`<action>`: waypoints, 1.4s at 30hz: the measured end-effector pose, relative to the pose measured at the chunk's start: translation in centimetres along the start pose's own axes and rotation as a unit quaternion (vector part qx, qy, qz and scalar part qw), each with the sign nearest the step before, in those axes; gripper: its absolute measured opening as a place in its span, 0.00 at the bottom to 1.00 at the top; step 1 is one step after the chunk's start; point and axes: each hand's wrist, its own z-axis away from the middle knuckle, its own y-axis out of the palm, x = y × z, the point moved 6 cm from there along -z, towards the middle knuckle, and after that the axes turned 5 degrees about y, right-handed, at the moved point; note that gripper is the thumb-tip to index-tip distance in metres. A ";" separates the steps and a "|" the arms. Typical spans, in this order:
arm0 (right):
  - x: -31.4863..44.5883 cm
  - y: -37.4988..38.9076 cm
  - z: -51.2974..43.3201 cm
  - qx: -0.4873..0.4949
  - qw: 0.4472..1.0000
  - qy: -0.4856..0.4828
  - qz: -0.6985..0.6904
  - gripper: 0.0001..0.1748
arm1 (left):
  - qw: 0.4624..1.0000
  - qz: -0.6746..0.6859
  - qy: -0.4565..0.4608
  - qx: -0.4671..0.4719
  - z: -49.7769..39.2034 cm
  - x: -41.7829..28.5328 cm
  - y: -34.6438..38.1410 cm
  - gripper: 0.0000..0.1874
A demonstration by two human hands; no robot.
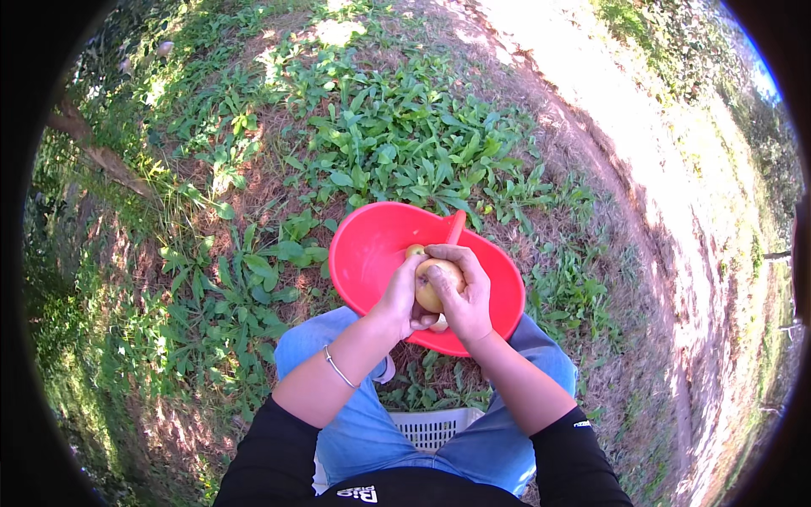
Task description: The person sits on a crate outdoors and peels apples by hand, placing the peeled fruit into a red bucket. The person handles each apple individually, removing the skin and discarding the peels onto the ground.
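Observation:
Both hands are closed around a round yellowish fruit, probably an apple, above a red plastic basket. My left hand supports it from the left, its fingers partly hidden beneath. Over the right and upper side curls my right hand, thumb lying across the skin. Just beyond my fingers, a second yellowish fruit shows in the basket. A pale thing is partly visible below the hands, too covered to identify. The basket's upright red handle rises behind my right hand.
A white slatted plastic crate is under me, between my jeans-clad legs. Leafy green weeds grow around the basket. A tree trunk leans at the left, and a sunlit dirt track runs along the right.

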 end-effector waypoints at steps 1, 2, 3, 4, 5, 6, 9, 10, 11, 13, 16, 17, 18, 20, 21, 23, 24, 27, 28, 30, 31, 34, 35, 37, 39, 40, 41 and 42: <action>-0.2 0.0 0.1 -0.018 0.999 0.036 -0.023 0.15 | 0.997 -0.044 0.040 -0.039 -0.3 0.0 -0.8 0.29; -0.3 0.0 0.4 -0.036 0.996 0.072 -0.045 0.14 | 0.990 -0.087 0.080 -0.079 -0.5 0.1 -1.3 0.29; -0.6 -0.1 0.3 -0.055 0.991 0.107 -0.067 0.14 | 0.977 -0.131 0.119 -0.117 -0.7 0.0 -1.3 0.29; -1.1 -0.3 0.2 -0.066 0.984 0.139 -0.095 0.13 | 0.933 -0.190 0.276 -0.129 -0.5 -1.5 -0.3 0.27; -1.6 -0.6 0.1 -0.077 0.975 0.171 -0.122 0.13 | 0.930 -0.247 0.228 -0.150 -0.3 -0.8 -0.6 0.26; -2.1 -0.6 0.2 -0.087 0.964 0.204 -0.150 0.13 | 0.918 -0.260 0.249 -0.164 -0.6 -0.5 -0.6 0.27; -1.7 -0.6 0.2 -0.079 0.978 0.160 -0.105 0.13 | 0.970 -0.166 0.134 -0.115 -1.6 0.3 -1.8 0.29; -0.7 -0.5 0.3 -0.062 0.988 0.129 -0.066 0.14 | 0.988 -0.111 0.064 -0.081 -1.7 0.4 -1.5 0.30; -0.6 -0.3 0.3 -0.047 0.993 0.095 -0.051 0.17 | 0.993 -0.010 0.036 -0.114 -1.7 0.8 -1.1 0.30; 0.6 -0.3 0.0 -0.002 1.000 0.015 0.025 0.21 | 0.999 0.018 -0.015 -0.042 -0.5 -0.4 -0.1 0.27; 2.4 -0.2 -0.4 0.027 0.994 -0.094 0.055 0.23 | 0.999 0.001 -0.001 -0.032 -0.2 -0.4 -1.2 0.25; 2.9 -0.2 -0.3 0.031 0.992 -0.106 0.055 0.24 | 1.000 -0.014 0.006 -0.027 0.0 -0.3 -1.3 0.26; 3.1 -0.3 -0.2 0.014 0.993 -0.108 0.048 0.19 | 0.992 0.006 0.049 -0.112 0.4 -0.4 -0.5 0.26; 1.7 -0.3 -0.2 -0.024 0.999 -0.004 0.030 0.15 | 0.945 -0.191 0.241 -0.113 0.5 -1.8 -0.4 0.26; 0.7 -0.5 -0.1 -0.046 0.997 0.049 0.023 0.13 | 0.894 -0.282 0.331 -0.106 0.7 -2.3 0.2 0.26; -1.1 -0.9 -0.2 -0.068 0.996 0.056 0.012 0.14 | 0.886 -0.316 0.305 -0.146 0.7 -1.7 0.9 0.26; -1.0 -0.8 -0.4 -0.069 0.996 0.048 0.012 0.14 | 0.882 -0.305 0.323 -0.158 0.4 -1.7 1.0 0.26; 0.3 -1.0 0.1 -0.039 0.998 0.014 0.041 0.20 | 0.966 -0.215 0.139 -0.026 0.7 -2.2 1.3 0.25; 1.4 -0.7 0.1 -0.018 0.998 -0.023 0.050 0.24 | 0.985 -0.131 0.103 -0.040 0.6 -1.9 0.6 0.27; 3.3 -0.4 0.0 0.014 0.986 -0.142 0.089 0.30 | 0.996 0.033 0.078 -0.031 0.1 -1.5 1.4 0.31; 3.2 -0.1 0.0 0.033 0.984 -0.152 0.083 0.31 | 0.996 0.038 0.074 -0.014 0.2 -1.4 1.2 0.32; 3.8 -0.3 0.3 0.029 0.975 -0.195 0.099 0.31 | 0.994 -0.007 0.105 -0.027 0.7 -1.4 0.9 0.32; 3.2 -0.6 0.1 0.011 0.985 -0.146 0.090 0.29 | 0.988 -0.051 0.137 -0.047 0.6 -1.5 0.8 0.32; 1.8 -0.5 0.2 -0.023 0.997 -0.046 0.064 0.26 | 0.950 -0.208 0.220 -0.082 0.4 -2.0 0.1 0.28; 0.8 -0.6 0.2 -0.039 0.999 -0.008 0.036 0.23 | 0.891 -0.332 0.279 -0.134 0.7 -2.2 -0.1 0.28; 0.9 -0.7 0.2 -0.038 0.998 -0.023 0.049 0.23 | 0.926 -0.293 0.214 -0.100 0.4 -1.7 -0.3 0.28; 0.9 -0.8 0.3 -0.037 0.997 -0.037 0.062 0.23 | 0.954 -0.253 0.147 -0.064 0.4 -1.7 -0.7 0.28; 1.7 -0.6 0.2 -0.033 0.992 -0.085 0.091 0.25 | 0.973 -0.194 0.109 -0.062 0.4 -1.4 -0.6 0.28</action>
